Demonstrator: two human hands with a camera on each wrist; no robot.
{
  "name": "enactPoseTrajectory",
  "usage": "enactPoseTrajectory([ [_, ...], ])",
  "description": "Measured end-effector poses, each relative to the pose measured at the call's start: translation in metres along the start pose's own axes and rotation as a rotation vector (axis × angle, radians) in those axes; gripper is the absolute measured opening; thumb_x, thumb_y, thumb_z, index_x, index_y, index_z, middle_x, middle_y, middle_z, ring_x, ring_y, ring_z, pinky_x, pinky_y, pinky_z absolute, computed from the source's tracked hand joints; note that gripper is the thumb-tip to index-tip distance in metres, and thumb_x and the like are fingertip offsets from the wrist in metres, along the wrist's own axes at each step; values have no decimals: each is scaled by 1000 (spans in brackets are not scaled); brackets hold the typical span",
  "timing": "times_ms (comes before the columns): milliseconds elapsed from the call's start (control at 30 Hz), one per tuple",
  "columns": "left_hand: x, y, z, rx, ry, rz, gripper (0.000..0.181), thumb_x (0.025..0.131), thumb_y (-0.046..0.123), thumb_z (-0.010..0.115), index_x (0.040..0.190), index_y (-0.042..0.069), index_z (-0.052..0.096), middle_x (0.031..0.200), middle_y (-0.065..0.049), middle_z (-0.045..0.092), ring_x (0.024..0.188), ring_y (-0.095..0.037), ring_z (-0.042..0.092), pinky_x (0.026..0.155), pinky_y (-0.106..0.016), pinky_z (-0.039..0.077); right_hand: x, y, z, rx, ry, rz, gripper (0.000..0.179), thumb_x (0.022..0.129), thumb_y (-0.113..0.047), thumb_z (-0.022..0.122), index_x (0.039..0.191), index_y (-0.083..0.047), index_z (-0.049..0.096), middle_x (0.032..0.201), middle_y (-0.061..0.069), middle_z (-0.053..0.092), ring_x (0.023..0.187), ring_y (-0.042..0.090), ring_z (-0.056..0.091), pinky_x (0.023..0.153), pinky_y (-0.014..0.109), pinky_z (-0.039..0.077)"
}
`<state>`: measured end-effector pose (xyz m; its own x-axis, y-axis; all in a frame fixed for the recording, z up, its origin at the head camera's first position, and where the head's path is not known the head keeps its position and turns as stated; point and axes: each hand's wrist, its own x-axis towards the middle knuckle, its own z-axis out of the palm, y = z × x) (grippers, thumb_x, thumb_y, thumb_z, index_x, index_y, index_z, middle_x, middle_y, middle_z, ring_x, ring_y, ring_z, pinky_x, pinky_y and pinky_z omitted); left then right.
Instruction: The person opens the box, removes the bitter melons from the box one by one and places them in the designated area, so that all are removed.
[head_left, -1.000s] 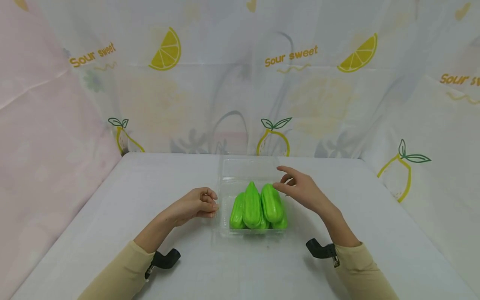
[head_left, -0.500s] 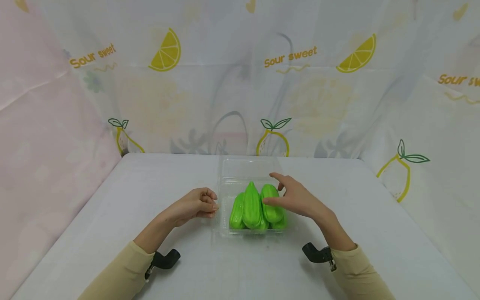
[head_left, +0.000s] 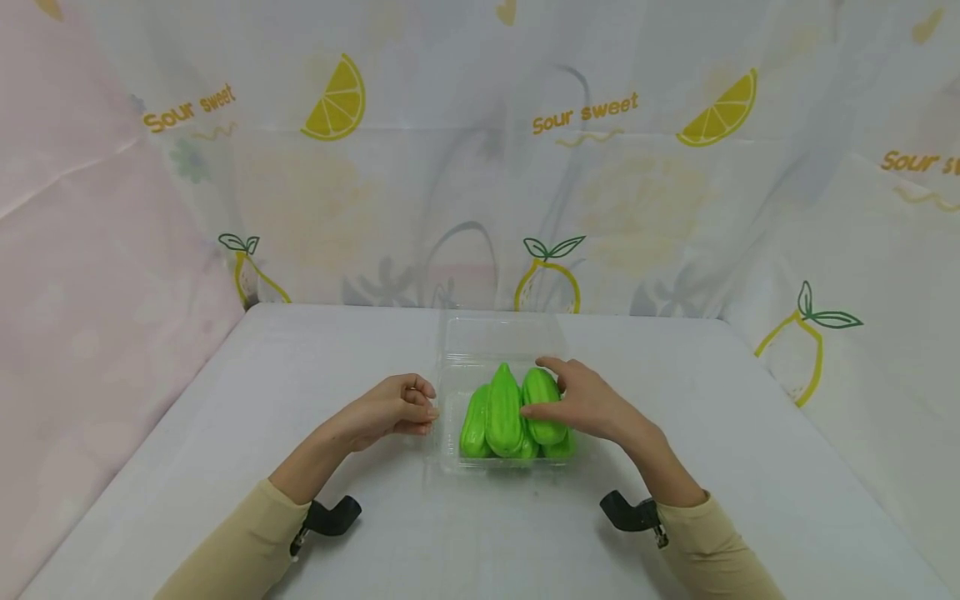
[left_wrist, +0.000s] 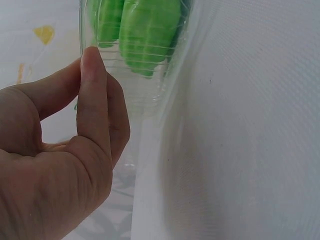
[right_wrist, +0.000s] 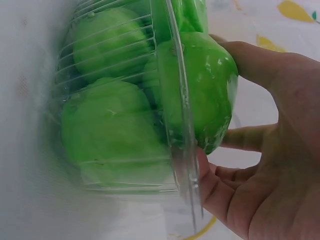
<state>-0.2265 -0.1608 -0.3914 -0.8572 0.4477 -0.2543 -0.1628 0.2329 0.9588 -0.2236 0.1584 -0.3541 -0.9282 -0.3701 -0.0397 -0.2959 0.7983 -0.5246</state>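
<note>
An open clear plastic clamshell box (head_left: 450, 433) holds several glossy green, ridged, cucumber-like vegetables (head_left: 504, 417). My left hand (head_left: 393, 407) pinches the box's left rim between thumb and fingertips; in the left wrist view the thumb (left_wrist: 92, 95) lies right at that edge. Over the box's right side, my right hand (head_left: 588, 404) curls round the upper right green vegetable (head_left: 542, 417), thumb along its left side and index finger by its far end. The right wrist view shows this vegetable (right_wrist: 210, 95) rising above the rim, with some fingers (right_wrist: 212, 187) close against the rim.
The box's clear lid (head_left: 502, 336) lies folded back toward the rear of the white table (head_left: 337, 346). Lemon-printed cloth (head_left: 375, 208) hangs behind and at the sides. Black curved pieces (head_left: 330, 517) are strapped at both wrists.
My right hand has come left and nearer, from above the box's right edge to around the upper right vegetable. The left hand stays at the rim.
</note>
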Motion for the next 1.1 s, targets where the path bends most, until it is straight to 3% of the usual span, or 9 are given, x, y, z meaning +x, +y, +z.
enactPoseTrajectory([
  [367,0,-1,0,-1,6,-5,35,92,8,67,116,-5,44,84,-3,55,75,-12,64,71,-21,58,-2,0,-2,-4,-7,1,72,84,-45,73,144,-12,50,110,12,60,97,23,55,73,35,47],
  [633,0,-1,0,4,8,3,35,92,8,66,116,-5,45,84,-3,56,75,-12,64,71,-21,58,-2,1,-4,29,33,-23,71,84,-41,71,144,-10,49,108,13,60,95,24,55,72,33,46],
  [1100,-1,-1,0,3,14,2,38,92,9,67,118,-7,44,84,-3,55,77,-13,63,71,-21,58,2,11,-8,190,116,3,65,89,-36,68,146,-18,43,129,17,59,91,23,61,65,30,50],
])
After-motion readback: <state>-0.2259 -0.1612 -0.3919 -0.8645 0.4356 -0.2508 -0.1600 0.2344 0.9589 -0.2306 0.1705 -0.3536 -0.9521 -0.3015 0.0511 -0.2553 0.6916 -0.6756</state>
